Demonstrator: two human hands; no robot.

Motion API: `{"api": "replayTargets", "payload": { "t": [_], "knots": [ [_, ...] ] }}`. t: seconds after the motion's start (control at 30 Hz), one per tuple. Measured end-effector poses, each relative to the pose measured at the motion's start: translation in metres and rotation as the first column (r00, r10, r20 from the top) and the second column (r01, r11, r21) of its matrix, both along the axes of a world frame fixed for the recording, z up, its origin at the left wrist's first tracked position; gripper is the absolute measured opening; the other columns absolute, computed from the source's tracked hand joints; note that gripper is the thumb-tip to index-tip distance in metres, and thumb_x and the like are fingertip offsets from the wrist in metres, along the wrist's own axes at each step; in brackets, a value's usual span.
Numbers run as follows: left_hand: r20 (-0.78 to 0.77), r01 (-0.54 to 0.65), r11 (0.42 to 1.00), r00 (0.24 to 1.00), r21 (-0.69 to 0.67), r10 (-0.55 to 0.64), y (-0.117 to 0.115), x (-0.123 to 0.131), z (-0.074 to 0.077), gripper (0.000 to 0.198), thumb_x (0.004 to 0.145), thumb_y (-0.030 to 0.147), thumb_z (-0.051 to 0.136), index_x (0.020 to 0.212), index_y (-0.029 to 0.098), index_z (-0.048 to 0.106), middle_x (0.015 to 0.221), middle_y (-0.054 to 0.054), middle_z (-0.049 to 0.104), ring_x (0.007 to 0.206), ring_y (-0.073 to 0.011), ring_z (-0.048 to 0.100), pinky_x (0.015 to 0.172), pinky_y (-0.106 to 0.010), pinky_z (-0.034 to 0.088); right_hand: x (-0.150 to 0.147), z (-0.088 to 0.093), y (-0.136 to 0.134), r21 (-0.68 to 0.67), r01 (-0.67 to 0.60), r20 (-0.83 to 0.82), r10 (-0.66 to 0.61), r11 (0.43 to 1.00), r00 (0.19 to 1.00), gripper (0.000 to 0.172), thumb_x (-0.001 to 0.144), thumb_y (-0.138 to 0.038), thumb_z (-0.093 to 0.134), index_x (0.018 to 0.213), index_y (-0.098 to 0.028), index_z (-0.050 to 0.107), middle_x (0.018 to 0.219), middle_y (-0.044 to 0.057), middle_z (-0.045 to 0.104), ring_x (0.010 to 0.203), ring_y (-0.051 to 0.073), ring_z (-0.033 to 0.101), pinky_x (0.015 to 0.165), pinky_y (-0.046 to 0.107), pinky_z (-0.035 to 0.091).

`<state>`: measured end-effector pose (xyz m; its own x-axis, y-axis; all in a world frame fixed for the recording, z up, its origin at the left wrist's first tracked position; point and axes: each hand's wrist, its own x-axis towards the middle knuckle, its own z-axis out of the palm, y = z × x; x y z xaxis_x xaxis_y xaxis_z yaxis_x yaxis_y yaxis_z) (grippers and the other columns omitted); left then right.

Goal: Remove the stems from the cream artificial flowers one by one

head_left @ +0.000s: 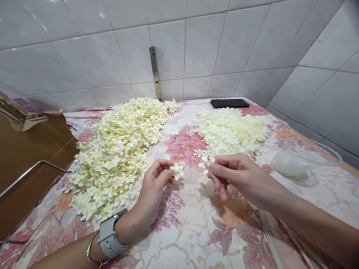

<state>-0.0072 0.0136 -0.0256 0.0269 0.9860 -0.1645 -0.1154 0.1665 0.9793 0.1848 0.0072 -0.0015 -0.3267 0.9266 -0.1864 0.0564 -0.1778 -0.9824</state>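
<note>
Your left hand (153, 183) holds a first flower (177, 171), white-petalled, pinched by the stem side between thumb and forefinger, open face toward you. Your right hand (234, 170) grips a second flower (205, 164) between thumb and forefinger, its lower fingers bent beneath. The two flowers are apart, both above the middle of the table (185, 243), which bears a floral-printed covering.

To the left, a large heap of cream flowers (120, 149) runs from beside your left forearm up to the table's far edge. A smaller heap of paler flowers (234, 130) lies beyond your right hand, toward the far right corner. At that corner's far edge rests a black phone (230, 103), flat. Near the right edge stands a clear bowl (284, 164) with whitish contents, not identifiable.

At the left edge you have a cardboard box (33, 164), with a bent metal rod (19, 179) in front. Your left wrist carries a grey-strapped watch (109, 236) and a bangle (89, 249).
</note>
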Motion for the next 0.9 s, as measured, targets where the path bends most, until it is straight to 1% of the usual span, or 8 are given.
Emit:
{"api": "replayTargets", "payload": {
  "t": [0.13, 0.27, 0.37, 0.5, 0.63, 0.73, 0.8, 0.9],
  "knots": [
    [0.010, 0.012, 1.000, 1.000, -0.029, -0.012, 0.000, 0.000, 0.000, 0.004, 0.072, 0.018, 0.059, 0.075, 0.020, 0.058, 0.067, 0.006, 0.050, 0.059, -0.0066, 0.050, 0.056, -0.016, 0.044, 0.002, -0.002, 0.000, 0.078, 0.093, 0.064, -0.098, 0.993, 0.993, 0.043, 0.081, -0.044, 0.058, 0.051, -0.018, 0.042, 0.043, -0.006, 0.042, 0.038, 0.005, 0.035, 0.037, 0.020, 0.024],
    [0.064, 0.052, 0.998, 0.997, -0.048, -0.048, -0.002, 0.001, 0.004, 0.008, 0.071, 0.015, 0.061, 0.076, 0.020, 0.057, 0.071, 0.006, 0.052, 0.058, -0.0063, 0.054, 0.057, -0.017, 0.045, 0.005, -0.005, 0.002, 0.137, 0.123, 0.085, -0.136, 0.983, 0.987, 0.051, 0.081, -0.047, 0.057, 0.049, -0.019, 0.030, 0.044, -0.007, 0.029, 0.040, 0.006, 0.023, 0.039, 0.023, 0.016],
    [0.138, 0.195, 0.976, 0.974, -0.095, -0.181, -0.006, 0.003, 0.006, 0.007, 0.072, 0.015, 0.055, 0.077, 0.019, 0.059, 0.070, 0.004, 0.054, 0.056, -0.0099, 0.057, 0.055, -0.022, 0.046, 0.004, -0.006, 0.001, 0.128, 0.062, 0.057, -0.069, 0.990, 0.996, 0.051, 0.081, -0.050, 0.056, 0.049, -0.020, 0.031, 0.044, -0.007, 0.029, 0.040, 0.006, 0.023, 0.039, 0.024, 0.015],
    [0.259, 0.417, 0.895, 0.892, -0.159, -0.370, -0.009, 0.002, 0.005, 0.012, 0.071, 0.017, 0.048, 0.068, 0.014, 0.059, 0.062, -0.001, 0.054, 0.056, -0.0113, 0.054, 0.054, -0.022, 0.044, -0.003, -0.007, -0.004, 0.189, -0.100, 0.118, 0.079, 0.977, 0.990, 0.050, 0.080, -0.053, 0.055, 0.050, -0.019, 0.035, 0.048, -0.006, 0.031, 0.044, 0.007, 0.028, 0.042, 0.024, 0.018],
    [0.376, 0.535, 0.815, 0.819, -0.223, -0.434, -0.009, 0.000, 0.005, 0.024, 0.082, 0.035, 0.046, 0.077, 0.016, 0.059, 0.067, 0.001, 0.052, 0.051, -0.0091, 0.048, 0.048, -0.021, 0.039, -0.009, -0.012, -0.008, 0.287, -0.127, 0.236, 0.058, 0.950, 0.970, 0.048, 0.080, -0.037, 0.058, 0.049, -0.019, 0.027, 0.052, -0.007, 0.023, 0.048, 0.007, 0.024, 0.045, 0.024, 0.018],
    [0.327, 0.602, 0.747, 0.792, -0.281, -0.515, -0.011, -0.001, 0.008, 0.024, 0.082, 0.039, 0.056, 0.074, 0.017, 0.053, 0.061, 0.006, 0.044, 0.042, -0.0033, 0.032, 0.041, -0.016, 0.023, -0.013, -0.017, -0.008, 0.301, -0.162, 0.288, 0.072, 0.940, 0.955, 0.045, 0.079, -0.028, 0.059, 0.049, -0.019, 0.026, 0.051, -0.007, 0.020, 0.049, 0.007, 0.021, 0.044, 0.024, 0.017],
    [0.272, 0.619, 0.727, 0.784, -0.296, -0.557, -0.013, -0.001, 0.011, 0.027, 0.079, 0.037, 0.063, 0.068, 0.017, 0.048, 0.055, 0.008, 0.036, 0.040, -0.0021, 0.024, 0.039, -0.016, 0.015, -0.015, -0.018, -0.007, 0.310, -0.180, 0.315, 0.078, 0.934, 0.946, 0.047, 0.077, -0.029, 0.061, 0.048, -0.019, 0.025, 0.050, -0.008, 0.019, 0.048, 0.007, 0.019, 0.043, 0.024, 0.015],
    [0.173, 0.570, 0.773, 0.821, -0.279, -0.543, -0.012, -0.001, 0.013, 0.029, 0.078, 0.036, 0.063, 0.064, 0.018, 0.046, 0.050, 0.009, 0.033, 0.039, -0.0030, 0.023, 0.038, -0.018, 0.014, -0.010, -0.015, -0.005, 0.307, -0.232, 0.350, 0.117, 0.923, 0.929, 0.051, 0.076, -0.036, 0.063, 0.049, -0.019, 0.024, 0.050, -0.008, 0.017, 0.047, 0.007, 0.017, 0.042, 0.024, 0.014]
  ]
}}
